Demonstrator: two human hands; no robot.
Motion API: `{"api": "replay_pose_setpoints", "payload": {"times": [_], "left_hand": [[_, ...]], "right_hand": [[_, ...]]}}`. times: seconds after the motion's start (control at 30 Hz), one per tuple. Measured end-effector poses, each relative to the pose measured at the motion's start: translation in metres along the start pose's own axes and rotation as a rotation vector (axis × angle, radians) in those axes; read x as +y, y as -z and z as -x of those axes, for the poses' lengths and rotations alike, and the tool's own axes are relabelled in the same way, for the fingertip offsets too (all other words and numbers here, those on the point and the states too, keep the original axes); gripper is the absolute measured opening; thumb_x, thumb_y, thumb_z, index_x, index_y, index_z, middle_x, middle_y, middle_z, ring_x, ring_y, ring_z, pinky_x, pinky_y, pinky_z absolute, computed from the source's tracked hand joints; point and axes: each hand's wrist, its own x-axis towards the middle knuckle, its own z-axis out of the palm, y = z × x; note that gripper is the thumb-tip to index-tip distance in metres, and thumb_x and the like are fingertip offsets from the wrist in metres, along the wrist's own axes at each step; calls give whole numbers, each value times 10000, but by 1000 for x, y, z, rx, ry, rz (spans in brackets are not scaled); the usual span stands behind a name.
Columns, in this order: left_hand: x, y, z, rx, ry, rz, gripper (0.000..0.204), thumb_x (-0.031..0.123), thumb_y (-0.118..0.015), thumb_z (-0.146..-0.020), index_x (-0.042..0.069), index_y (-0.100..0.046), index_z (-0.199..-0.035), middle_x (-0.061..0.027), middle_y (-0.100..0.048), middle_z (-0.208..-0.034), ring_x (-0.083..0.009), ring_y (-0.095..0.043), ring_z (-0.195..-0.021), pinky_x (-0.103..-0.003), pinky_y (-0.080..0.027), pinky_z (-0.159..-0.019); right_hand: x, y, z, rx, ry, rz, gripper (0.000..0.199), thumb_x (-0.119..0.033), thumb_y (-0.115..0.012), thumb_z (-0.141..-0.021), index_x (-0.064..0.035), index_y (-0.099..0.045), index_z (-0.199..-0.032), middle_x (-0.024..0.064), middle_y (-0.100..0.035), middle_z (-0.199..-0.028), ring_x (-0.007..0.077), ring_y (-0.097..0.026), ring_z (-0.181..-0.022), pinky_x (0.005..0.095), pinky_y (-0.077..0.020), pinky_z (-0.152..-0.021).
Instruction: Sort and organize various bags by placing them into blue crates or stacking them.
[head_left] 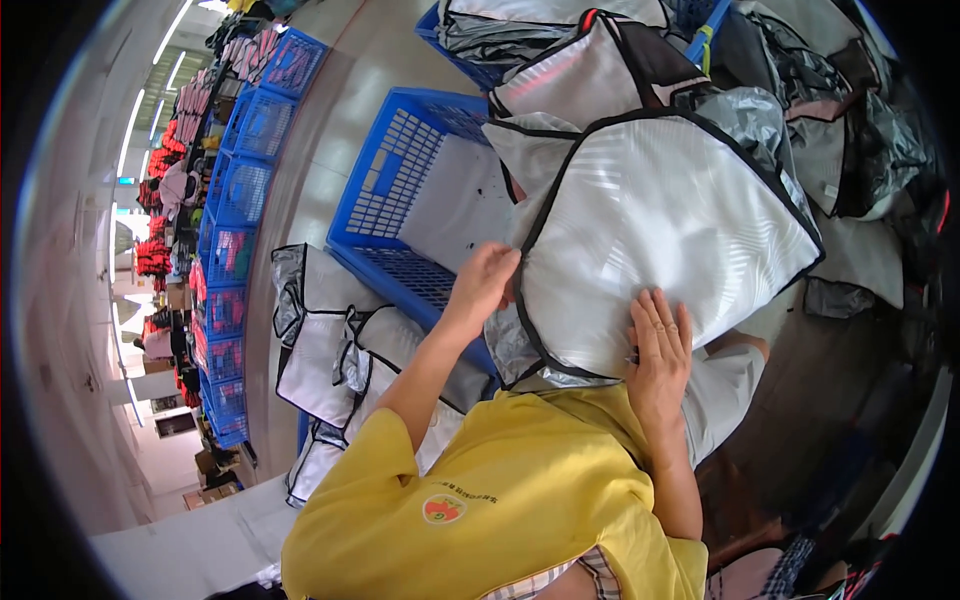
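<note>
Resting on the lap, over the near corner of the blue crate (385, 190): a silver bag (665, 235) with black piping, puffed and lying flat. Gripping its left edge with the left hand (483, 285), fingers curled together over the piping. Pressing down on its lower edge with the right hand (658, 345), fingers flat and slightly spread. Lying on the floor left of the knees: more silver bags (325, 345). Running along the far left: a row of crates (235, 200).

Left hand (483, 283) fingertips tucked behind silver panel (660, 235) edge, grip unclear. Blue crate (395, 195) far wall covered by panels. Distant crates' (245, 180) contents too small to tell.
</note>
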Motion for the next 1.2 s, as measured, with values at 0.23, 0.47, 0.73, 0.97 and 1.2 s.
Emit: {"api": "replay_pose_setpoints", "payload": {"times": [0.23, 0.47, 0.73, 0.97, 1.2], "left_hand": [[3, 5, -21, -111, -102, -160, 227, 241, -645, -1025, 23, -700, -1053, 32, -603, -748, -51, -522, -630, -231, -384, -547], [-4, -4, -19, -76, -133, -74, 204, 234, -673, -1012, 33, -706, -1018, 59, -616, -777, -24, -486, -667, -215, -351, -565], [-37, 6, -61, 218, -386, -405, 253, 201, -626, -1012, -41, -694, -1042, -120, -708, -824, -172, -620, -756, -324, -493, -718], [-60, 11, -84, 165, -294, -529, 308, 224, -594, -1032, -51, -684, -1134, -160, -714, -937, -210, -632, -857, -348, -491, -805], [-44, 10, -74, 150, -330, -697, 296, 194, -589, -1029, -51, -648, -1185, -218, -697, -1072, -302, -664, -903, -389, -502, -831]], "right_hand": [[-2, -1, -2, 58, -48, -8, 374, 66, -656, -840, 21, -670, -1211, 159, -691, -1296, 312, -608, -1308, 510, -402, -1146], [6, -5, 3, 78, -25, -21, 378, 80, -647, -830, 21, -673, -1202, 158, -686, -1307, 304, -609, -1309, 514, -400, -1148], [51, 0, 47, 460, -269, -409, 234, 32, -529, -1020, 42, -634, -1229, 170, -687, -1231, 285, -676, -1121, 382, -543, -956], [125, -30, 99, 450, -1052, -955, 367, -273, -511, -1109, 28, -621, -1288, 107, -688, -1203, 175, -675, -1055, 305, -550, -897], [158, -72, 108, 30, -1030, -1006, 321, -292, -570, -1077, 4, -662, -1163, 20, -678, -953, 112, -641, -832, 266, -537, -745]]}}
